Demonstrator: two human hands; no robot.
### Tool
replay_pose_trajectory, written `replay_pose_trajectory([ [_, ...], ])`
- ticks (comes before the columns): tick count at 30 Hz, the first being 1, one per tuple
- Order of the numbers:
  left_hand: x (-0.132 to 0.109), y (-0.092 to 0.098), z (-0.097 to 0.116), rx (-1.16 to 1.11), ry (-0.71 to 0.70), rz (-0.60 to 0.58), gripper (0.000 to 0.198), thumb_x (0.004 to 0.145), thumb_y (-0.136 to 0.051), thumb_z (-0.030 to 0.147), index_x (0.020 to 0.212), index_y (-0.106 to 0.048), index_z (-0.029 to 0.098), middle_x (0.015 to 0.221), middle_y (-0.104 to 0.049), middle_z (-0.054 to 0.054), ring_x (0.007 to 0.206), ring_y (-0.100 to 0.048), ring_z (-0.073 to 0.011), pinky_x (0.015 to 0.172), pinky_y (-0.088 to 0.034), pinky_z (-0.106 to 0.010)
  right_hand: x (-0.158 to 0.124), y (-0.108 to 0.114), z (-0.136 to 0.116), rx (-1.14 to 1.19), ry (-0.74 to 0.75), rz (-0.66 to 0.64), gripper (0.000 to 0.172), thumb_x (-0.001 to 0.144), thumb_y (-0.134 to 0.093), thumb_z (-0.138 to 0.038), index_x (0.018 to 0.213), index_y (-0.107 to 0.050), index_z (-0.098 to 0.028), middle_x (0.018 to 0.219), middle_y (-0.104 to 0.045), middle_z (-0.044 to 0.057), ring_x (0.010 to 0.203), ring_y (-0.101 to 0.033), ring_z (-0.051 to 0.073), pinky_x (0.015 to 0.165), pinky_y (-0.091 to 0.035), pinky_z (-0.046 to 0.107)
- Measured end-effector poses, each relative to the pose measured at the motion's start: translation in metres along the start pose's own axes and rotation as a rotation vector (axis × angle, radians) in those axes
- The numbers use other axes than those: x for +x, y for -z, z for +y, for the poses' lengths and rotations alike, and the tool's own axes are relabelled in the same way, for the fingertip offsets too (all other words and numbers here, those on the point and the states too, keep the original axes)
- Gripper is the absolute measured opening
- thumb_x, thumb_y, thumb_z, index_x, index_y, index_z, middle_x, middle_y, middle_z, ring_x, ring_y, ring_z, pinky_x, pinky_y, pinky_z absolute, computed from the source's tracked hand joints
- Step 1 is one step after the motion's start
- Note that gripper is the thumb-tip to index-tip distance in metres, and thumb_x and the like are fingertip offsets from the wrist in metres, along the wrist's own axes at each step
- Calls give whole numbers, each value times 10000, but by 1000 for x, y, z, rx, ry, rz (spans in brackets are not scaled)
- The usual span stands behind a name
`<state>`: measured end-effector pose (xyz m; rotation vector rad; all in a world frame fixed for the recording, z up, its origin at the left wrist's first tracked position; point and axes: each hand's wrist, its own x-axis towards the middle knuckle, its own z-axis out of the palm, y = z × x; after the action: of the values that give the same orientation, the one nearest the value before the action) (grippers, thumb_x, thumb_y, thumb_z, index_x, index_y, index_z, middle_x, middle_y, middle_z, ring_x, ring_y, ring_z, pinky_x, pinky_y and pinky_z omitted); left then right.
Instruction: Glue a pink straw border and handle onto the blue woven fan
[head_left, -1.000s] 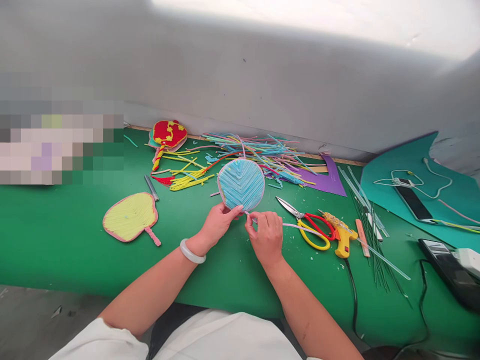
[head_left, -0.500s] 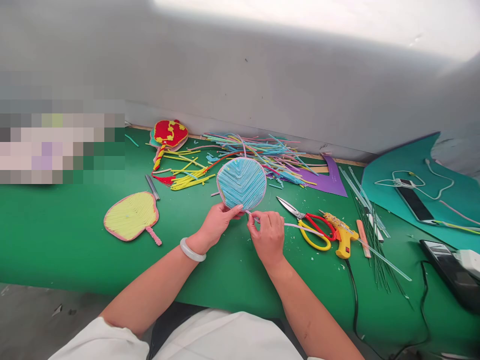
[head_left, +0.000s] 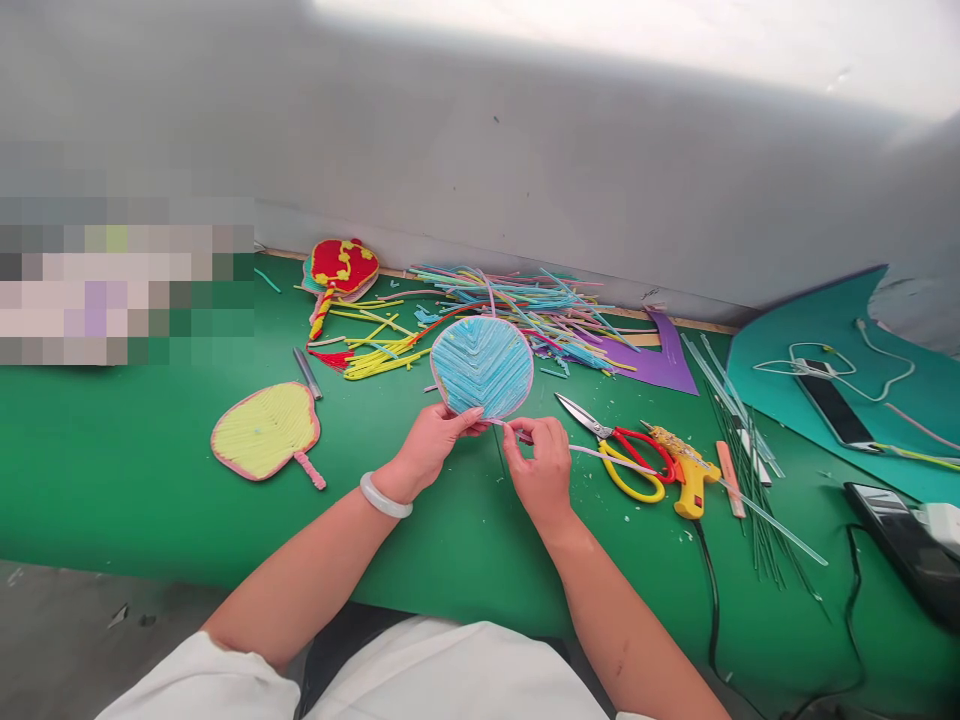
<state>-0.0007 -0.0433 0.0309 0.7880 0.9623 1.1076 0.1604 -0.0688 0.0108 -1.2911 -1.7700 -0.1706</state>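
A round blue fan face [head_left: 482,365] of pipe cleaners in a V pattern, edged in pale pink, is held up off the green table. My left hand [head_left: 429,447] grips its lower edge, thumb on the front. At the bottom rim my right hand [head_left: 543,462] pinches a pale pink pipe cleaner [head_left: 606,455], whose free end trails right over the scissors. The pipe cleaner runs to the fan's edge near my left fingertips; whether it is joined there is hard to see. To the left lies a yellow leaf-shaped fan [head_left: 264,433] with a pink rim and short handle.
Behind the fan spreads a pile of coloured pipe cleaners [head_left: 517,290]. Scissors [head_left: 637,470], a yellow glue gun [head_left: 690,480] with a cord, and green wires [head_left: 757,530] lie right. A red fan [head_left: 341,265] rests at the back; phones [head_left: 832,405] are far right.
My right hand has shifted slightly right, drawing away from the left with the pipe cleaner still pinched. The fan stays in my left hand, nearly unmoved.
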Motion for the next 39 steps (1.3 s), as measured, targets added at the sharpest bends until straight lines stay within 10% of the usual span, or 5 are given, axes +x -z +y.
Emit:
replay_pose_trajectory([
  [39,-2,-1,2,22,13,-7,403,633,-859,449,850,-758,125,862,-750,-95,834,-678,-219,830,-503,-369,-2,4,-4,-199,172,46,64,919,-597,-174,923,-567,-230,758,-600,20,738,-518,187,713,-357,335],
])
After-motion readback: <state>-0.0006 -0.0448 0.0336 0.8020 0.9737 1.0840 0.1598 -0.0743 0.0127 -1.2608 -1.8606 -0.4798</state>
